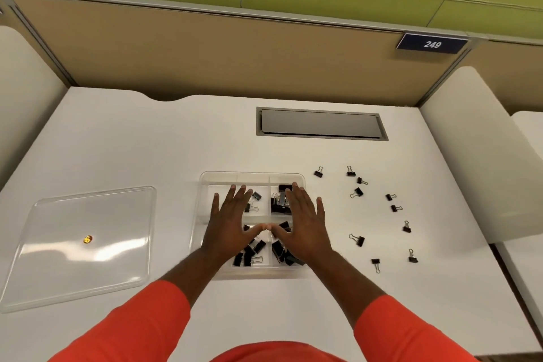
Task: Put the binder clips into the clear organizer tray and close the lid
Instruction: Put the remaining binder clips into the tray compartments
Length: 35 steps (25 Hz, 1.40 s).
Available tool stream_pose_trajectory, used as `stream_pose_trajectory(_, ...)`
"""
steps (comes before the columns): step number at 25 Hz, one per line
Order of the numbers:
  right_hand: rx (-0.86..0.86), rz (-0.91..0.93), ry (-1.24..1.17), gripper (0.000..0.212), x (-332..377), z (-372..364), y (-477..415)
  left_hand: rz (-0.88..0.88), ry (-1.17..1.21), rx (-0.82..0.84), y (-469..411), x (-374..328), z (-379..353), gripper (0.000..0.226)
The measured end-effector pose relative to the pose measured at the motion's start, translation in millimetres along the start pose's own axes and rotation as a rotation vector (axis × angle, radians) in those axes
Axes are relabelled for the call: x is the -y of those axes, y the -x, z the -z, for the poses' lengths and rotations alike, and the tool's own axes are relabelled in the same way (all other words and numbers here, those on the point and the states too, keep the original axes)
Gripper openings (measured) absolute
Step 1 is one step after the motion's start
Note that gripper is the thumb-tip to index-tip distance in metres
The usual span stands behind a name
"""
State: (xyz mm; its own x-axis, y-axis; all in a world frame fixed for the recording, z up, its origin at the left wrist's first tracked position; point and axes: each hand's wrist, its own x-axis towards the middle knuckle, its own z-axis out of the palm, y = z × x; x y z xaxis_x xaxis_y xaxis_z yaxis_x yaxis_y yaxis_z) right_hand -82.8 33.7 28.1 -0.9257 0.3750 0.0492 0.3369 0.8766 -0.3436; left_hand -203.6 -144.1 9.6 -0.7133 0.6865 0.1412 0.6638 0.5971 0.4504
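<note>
A clear organizer tray (252, 177) with divided compartments sits mid-table and holds several black binder clips (252, 253). Both my hands hover flat over it, palms down, fingers spread, thumbs touching at the tips. My left hand (230, 223) covers the tray's left half, my right hand (302, 223) its right half. Neither holds anything. Several more black binder clips (358, 240) lie scattered on the table to the tray's right. The clear lid (85, 247) lies flat on the table to the left, apart from the tray, with a small yellow sticker on it.
The white desk (147, 141) has a grey cable flap (321, 125) set in behind the tray. A tan partition with a "249" sign (432, 44) closes the back. White curved side panels (476, 156) stand at both edges.
</note>
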Motion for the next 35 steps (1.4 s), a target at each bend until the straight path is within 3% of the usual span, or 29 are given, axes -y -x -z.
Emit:
stream_pose_trajectory(21,-0.02,-0.171,-0.01,0.093,-172,42,47,-0.161,-0.041,0.159,-51,-143,-88,0.091)
stream_pose_trajectory(35,-0.002,-0.237,-0.084,0.059,-266,32,25,-0.404,0.077,0.412,-65,-198,-172,0.051)
